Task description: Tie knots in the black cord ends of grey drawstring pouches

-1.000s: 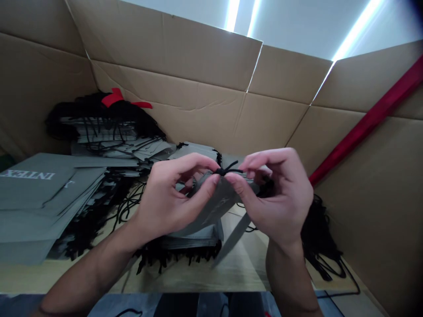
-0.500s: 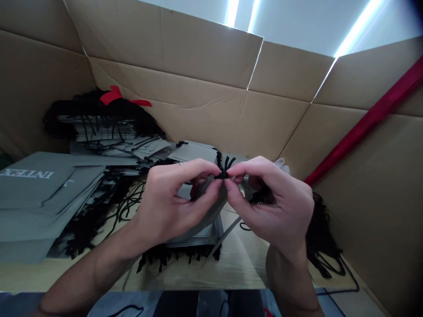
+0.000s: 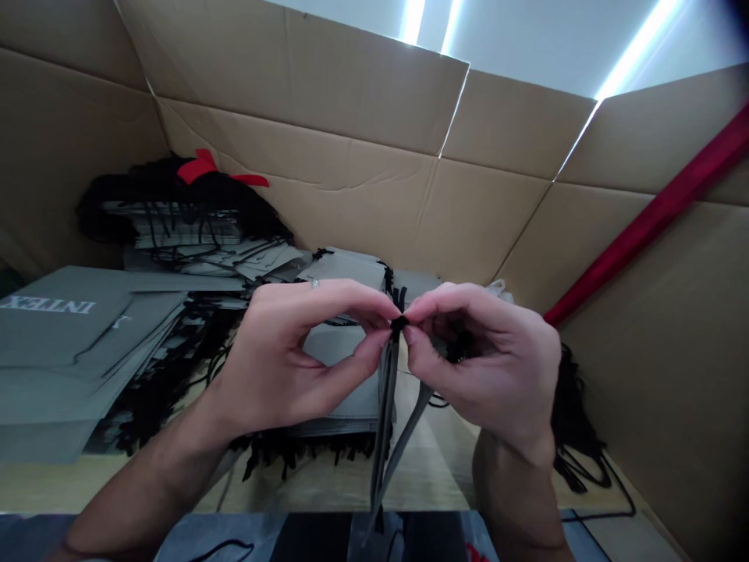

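My left hand (image 3: pixel 286 355) and my right hand (image 3: pixel 488 367) meet at the fingertips in the middle of the view. Between them they pinch a small knot of black cord (image 3: pixel 399 320) at the top edge of a flat grey paper bag (image 3: pixel 386 406). The bag hangs edge-on below the fingers, tilted toward me. Short black cord ends (image 3: pixel 398 297) stick up just above the knot.
Brown cardboard walls (image 3: pixel 351 179) enclose the work surface. Flat grey bags lie stacked at the left (image 3: pixel 64 343), one printed INTEX, and at the back left (image 3: pixel 187 234) with black cords and a red ribbon (image 3: pixel 202 165). A red bar (image 3: pixel 649 218) slants at right. Loose black cords (image 3: pixel 570 437) lie by my right wrist.
The bag swung from lying flat-on to hanging edge-on below my fingers. My fingertips closed together on the knot, and the cord ends now point upward.
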`<state>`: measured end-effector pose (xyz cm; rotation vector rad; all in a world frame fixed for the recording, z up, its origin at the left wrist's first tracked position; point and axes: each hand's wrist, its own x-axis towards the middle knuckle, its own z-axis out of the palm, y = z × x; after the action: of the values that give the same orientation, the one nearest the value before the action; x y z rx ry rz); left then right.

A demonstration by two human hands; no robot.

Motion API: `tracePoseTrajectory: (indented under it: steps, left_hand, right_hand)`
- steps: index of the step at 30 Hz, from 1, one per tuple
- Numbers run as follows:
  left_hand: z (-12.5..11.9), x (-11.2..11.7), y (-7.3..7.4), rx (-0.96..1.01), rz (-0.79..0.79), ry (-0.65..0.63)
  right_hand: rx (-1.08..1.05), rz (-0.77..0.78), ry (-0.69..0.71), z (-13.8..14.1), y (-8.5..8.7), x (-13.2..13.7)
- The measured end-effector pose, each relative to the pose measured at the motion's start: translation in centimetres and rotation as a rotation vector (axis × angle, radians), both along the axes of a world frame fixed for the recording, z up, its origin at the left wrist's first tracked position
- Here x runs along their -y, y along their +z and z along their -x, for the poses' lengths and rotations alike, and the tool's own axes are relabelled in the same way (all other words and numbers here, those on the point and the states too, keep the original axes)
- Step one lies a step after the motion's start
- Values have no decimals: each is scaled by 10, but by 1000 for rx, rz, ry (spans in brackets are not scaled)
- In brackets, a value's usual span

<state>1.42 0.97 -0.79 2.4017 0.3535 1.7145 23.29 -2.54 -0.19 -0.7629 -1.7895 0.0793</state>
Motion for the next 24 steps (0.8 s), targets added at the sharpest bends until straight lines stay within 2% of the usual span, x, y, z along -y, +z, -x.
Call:
tracePoseTrajectory:
  steps: [13,19,24]
  left_hand:
    - [2,4,-5,-110,-335,322]
    - [2,0,-8,-183,-394,358]
    - [4,-2,-12,-202,-375,324]
  right_hand:
    - [63,-24,-28,1,-3,-1]
    - [186,-104,-36,-1,-3,-7]
    - [240,-78,-36,-8,1,-6]
